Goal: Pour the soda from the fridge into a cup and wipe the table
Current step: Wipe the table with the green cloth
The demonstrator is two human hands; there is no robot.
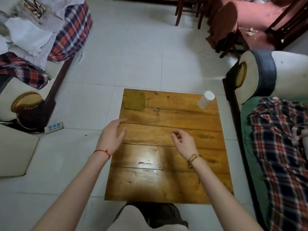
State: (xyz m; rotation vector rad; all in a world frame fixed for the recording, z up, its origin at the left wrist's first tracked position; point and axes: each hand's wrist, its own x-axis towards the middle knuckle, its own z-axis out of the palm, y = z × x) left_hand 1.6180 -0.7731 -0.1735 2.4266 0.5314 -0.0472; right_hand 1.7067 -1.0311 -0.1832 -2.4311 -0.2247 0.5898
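Neither hand holds anything. The left hand [112,132] hovers over the left edge of the wooden table [168,180] with fingers straight and spread wide; the right hand [183,142] hangs above the middle of the top with fingers loosely curled around nothing.

The cup [206,99], white and upright, stands near the table's upper right corner, close to the edge. A green cloth [134,101] lies flat at the upper left corner. No soda and no fridge appear anywhere in the frame, so the pouring looks not yet begun, and the step in hand is probably to go and fetch the drink.

To do that well, the person would best rise without knocking the table, since the knees sit just at its lower edge. It might help to shift the cup inward from its corner before pouring, so a nudge does not send it off.

Open tiled floor [133,60] stretches above the table toward the top of the frame. A sofa arm [260,72] crowds the right side, and plaid-covered seating [71,30] fills the upper left.
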